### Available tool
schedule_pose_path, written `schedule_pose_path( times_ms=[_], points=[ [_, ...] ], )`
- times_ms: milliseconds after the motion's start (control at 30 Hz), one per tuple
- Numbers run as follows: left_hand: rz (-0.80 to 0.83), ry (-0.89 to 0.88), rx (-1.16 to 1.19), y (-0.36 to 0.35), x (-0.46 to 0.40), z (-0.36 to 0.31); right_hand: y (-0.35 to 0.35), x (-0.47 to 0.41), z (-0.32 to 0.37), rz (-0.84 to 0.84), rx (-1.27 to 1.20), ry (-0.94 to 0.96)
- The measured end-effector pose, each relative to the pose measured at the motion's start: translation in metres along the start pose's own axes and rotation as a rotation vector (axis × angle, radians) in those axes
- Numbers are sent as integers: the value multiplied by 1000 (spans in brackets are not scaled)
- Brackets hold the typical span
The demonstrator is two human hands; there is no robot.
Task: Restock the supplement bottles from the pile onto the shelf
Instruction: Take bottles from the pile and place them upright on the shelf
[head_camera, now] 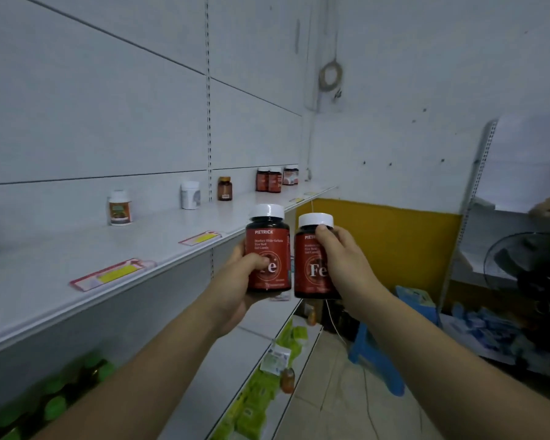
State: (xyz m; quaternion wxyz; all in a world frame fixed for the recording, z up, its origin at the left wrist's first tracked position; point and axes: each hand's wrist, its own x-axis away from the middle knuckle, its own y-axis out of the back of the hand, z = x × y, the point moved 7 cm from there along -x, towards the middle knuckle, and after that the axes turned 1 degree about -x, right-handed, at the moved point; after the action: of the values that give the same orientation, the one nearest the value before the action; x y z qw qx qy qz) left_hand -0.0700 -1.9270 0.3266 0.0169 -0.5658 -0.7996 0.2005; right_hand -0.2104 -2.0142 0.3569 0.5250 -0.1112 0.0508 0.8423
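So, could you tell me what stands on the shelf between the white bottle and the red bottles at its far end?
One amber bottle stands between the white bottle and the red bottles; the shelf there is otherwise bare, in the head view.

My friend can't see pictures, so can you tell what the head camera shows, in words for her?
Two hands each hold up a red bottle with a white cap: left hand grips one bottle, right hand grips another bottle. Behind them runs a long white shelf with a few bottles along its back, red ones at the far end.
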Motion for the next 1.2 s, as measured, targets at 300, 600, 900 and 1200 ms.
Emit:
schedule_pose_path(
  times_ms=[300, 600, 900, 1200],
  points=[
    [67, -4, 24, -19, -224, 32, 41, -209, -29, -45, 26, 5],
    [-63, -95, -128, -45, -413, 68, 98, -401, -59, -25, 12, 46],
    [-291, -123, -297, -46, -566, 70, 106, -592, -94, 211, -32, 53],
    [-496, -25, -588, 11, -652, 67, 47, -733, -125, 378, -56, 101]
  ],
)
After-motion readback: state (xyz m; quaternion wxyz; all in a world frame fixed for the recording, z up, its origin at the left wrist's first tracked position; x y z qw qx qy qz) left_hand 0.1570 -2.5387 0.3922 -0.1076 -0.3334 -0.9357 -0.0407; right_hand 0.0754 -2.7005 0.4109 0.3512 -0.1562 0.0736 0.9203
